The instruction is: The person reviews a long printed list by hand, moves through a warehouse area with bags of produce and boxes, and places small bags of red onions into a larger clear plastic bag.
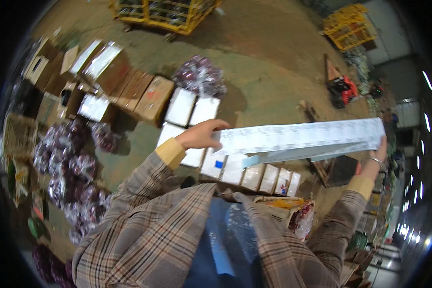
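A long printed strip of white paper (298, 135) stretches between my two hands, with a fold hanging below it. My left hand (204, 135) grips its left end between thumb and fingers. At the far right end, my right hand (379, 149) holds the strip where it bends back under itself. The paper bears writing, too blurred to tell. Below and behind it stand white-topped boxes (180, 106) in rows, one with a blue patch (219, 164). A clear plastic bag of round purple produce (200, 75) lies beyond the boxes.
Brown cardboard boxes (154, 99) stand at the left, with many bagged purple items (63, 151) nearer me. Yellow metal cage carts (165, 16) are at the top and upper right (349, 27). A red pallet jack (345, 91) stands at the right. A crate (273, 210) is close to my body.
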`<state>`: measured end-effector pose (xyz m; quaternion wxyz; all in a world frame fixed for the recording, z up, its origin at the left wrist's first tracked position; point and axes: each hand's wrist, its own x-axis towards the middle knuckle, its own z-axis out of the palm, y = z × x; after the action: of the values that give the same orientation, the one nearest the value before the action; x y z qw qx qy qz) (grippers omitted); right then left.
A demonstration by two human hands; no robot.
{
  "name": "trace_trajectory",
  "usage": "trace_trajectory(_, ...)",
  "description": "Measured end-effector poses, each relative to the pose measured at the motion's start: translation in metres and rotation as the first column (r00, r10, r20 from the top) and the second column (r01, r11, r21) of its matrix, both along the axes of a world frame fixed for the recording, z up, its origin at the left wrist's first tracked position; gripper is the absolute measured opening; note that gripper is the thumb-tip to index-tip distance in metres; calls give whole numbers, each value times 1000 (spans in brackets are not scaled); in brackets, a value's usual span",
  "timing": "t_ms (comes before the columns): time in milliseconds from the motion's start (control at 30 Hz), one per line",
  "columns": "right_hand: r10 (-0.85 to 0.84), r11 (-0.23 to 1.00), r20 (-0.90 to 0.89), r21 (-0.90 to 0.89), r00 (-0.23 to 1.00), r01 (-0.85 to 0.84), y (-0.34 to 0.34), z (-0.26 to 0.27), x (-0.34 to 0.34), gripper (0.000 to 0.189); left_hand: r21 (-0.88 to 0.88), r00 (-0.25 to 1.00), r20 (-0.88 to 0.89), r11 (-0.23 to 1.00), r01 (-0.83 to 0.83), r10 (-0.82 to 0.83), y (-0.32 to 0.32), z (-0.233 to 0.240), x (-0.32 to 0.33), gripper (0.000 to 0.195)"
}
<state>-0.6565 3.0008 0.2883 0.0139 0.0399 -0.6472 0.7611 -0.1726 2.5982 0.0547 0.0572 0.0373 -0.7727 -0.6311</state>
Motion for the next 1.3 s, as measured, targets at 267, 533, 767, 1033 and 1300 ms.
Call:
trace_trajectory(267,372,911,-234,279,898,-305,-70,-57,202,16,-91,945,-305,984,-154,119,51,70,-111,47)
trace_trajectory(533,415,669,-26,686,910,-285,-2,-114,309,13,181,937,-198,929,324,-288,204,87,-143,20)
trace_trajectory(767,307,630,-21,754,951,-187,30,-101,300,8,535,871,-215,693,484,-442,233,89,-177,11)
trace_trajectory(1033,-234,784,-265,518,935,343,66,-106,217,28,696,544,-248,244,676,-801,197,45,-306,33)
trace_trajectory(1300,0,802,53,596,999,-31,-34,-93,3,47,640,741,-138,512,573,-657,84,-34,-544,33)
